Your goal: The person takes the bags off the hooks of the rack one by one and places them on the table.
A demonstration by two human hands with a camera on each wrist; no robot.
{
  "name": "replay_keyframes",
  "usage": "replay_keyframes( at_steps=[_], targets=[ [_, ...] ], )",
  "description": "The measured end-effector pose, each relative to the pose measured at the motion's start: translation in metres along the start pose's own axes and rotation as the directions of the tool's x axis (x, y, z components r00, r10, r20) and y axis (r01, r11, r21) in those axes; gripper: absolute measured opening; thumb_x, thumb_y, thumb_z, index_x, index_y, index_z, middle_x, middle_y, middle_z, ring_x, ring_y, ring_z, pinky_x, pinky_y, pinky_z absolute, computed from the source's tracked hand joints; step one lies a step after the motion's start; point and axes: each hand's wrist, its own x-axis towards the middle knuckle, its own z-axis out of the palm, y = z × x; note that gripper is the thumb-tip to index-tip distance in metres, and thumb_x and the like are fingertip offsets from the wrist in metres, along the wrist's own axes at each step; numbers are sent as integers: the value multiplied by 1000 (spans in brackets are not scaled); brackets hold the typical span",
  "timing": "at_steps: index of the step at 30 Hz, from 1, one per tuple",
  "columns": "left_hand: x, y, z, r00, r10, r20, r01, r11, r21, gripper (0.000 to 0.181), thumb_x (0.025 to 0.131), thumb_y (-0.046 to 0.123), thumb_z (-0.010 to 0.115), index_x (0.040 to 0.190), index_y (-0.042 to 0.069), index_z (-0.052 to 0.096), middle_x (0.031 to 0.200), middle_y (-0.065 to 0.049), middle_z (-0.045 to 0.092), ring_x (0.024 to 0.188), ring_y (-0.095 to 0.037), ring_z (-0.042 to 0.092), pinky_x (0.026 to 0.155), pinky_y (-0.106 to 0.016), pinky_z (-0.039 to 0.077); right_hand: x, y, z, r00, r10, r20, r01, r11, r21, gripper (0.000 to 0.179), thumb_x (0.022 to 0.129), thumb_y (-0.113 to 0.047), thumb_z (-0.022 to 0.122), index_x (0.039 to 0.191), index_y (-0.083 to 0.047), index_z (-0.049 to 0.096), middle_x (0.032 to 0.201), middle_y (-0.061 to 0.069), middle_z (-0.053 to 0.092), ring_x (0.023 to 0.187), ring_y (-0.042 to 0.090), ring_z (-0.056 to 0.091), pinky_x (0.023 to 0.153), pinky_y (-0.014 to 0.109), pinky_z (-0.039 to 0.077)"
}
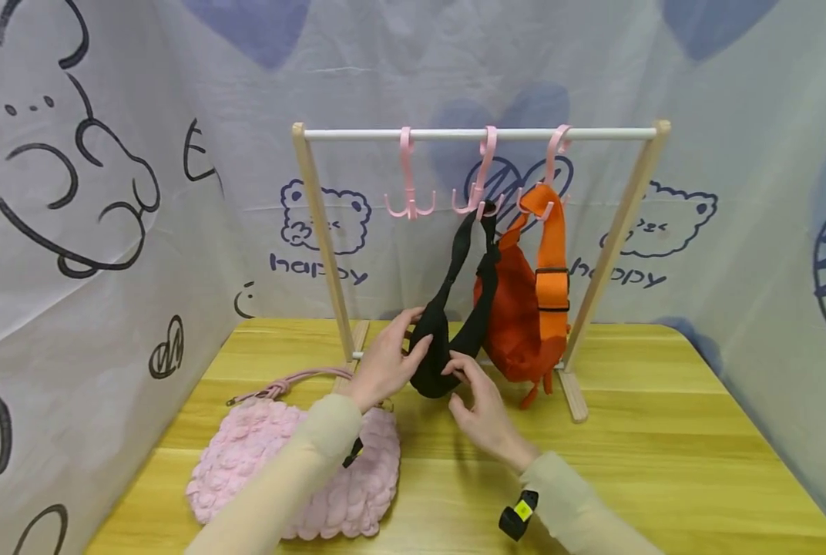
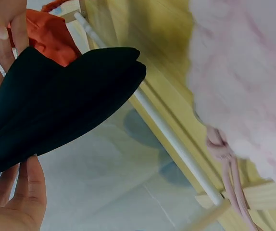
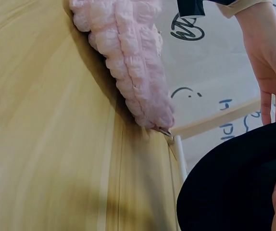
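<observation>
Pink, puckered fabric covers the handbag (image 1: 250,447) at the left, which lies on the wooden table (image 1: 663,462) partly beneath the person's left forearm, its knotted handle (image 1: 309,375) reaching back towards the foot of the rack (image 1: 321,231). Just to its right and higher, the left hand (image 1: 388,362) grasps the left edge of a black bag (image 1: 432,374), with the thumb on the near face and the fingers passing round behind. A pink hook (image 1: 408,173) hangs from the white rail (image 1: 357,135) above that hand.

The black bag lies between the two hands, its body beside the left palm and its rounded lower end reaching below the left fingertips. Its strap (image 1: 460,247) rises from the grip to the middle hook (image 1: 484,166), where it hangs. At the bag's lower right side is the right hand (image 1: 485,408), its fingers bent and the tips touching the black cloth; whether they pinch it, one cannot tell. Behind and to the right, an orange bag (image 1: 513,324) hangs by its wide buckled strap from the right-hand hook (image 1: 554,158), near the rack's right post.
</observation>
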Motion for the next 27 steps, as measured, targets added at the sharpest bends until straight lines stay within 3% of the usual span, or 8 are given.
replay_keyframes(
  at_steps=[6, 11, 19, 24, 27],
  targets=[
    [-5, -9, -12, 999, -24, -24, 25, 999, 26, 44, 105, 25, 55, 147, 12, 47, 137, -12, 61, 111, -29, 67, 90, -40, 58, 1, -7, 8, 998, -9, 54, 10, 1000, -26, 33, 84, 14, 50, 114, 2, 56, 146, 22, 53, 138, 38, 51, 111, 52, 44],
    [-7, -14, -22, 998, -41, -56, 44, 998, 53, 44, 105, 23, 54, 146, 10, 48, 137, -13, 62, 112, -32, 64, 95, -45, 55, 2, -13, 14, 993, -12, 115, 22, 996, -85, 33, 84, 11, 49, 114, -2, 55, 152, 17, 51, 139, 36, 51, 112, 56, 43],
    [-6, -5, -31, 988, -144, -58, 146, 988, 50, 54, 100, 34, 57, 148, 12, 46, 145, -13, 56, 130, -35, 54, 109, -51, 46, 4, -13, 21, 986, -22, 164, 41, 993, -113, 38, 82, 13, 47, 114, -5, 54, 153, 15, 51, 140, 35, 50, 113, 56, 41],
    [-3, 6, -32, 969, -191, -154, 216, 963, 163, 54, 98, 44, 58, 143, 15, 51, 132, -13, 59, 98, -35, 62, 87, -47, 54, 2, -11, 24, 979, -15, 203, 44, 989, -141, 39, 82, 14, 48, 118, -1, 55, 154, 19, 49, 138, 38, 51, 113, 57, 41],
    [-1, 13, -31, 962, -207, -179, 245, 942, 228, 56, 97, 48, 59, 143, 17, 51, 130, -13, 59, 82, -36, 65, 76, -48, 57, 0, -11, 26, 977, -8, 214, 42, 987, -155, 39, 83, 13, 48, 119, -2, 55, 155, 19, 47, 138, 39, 50, 113, 58, 40]
  ],
)
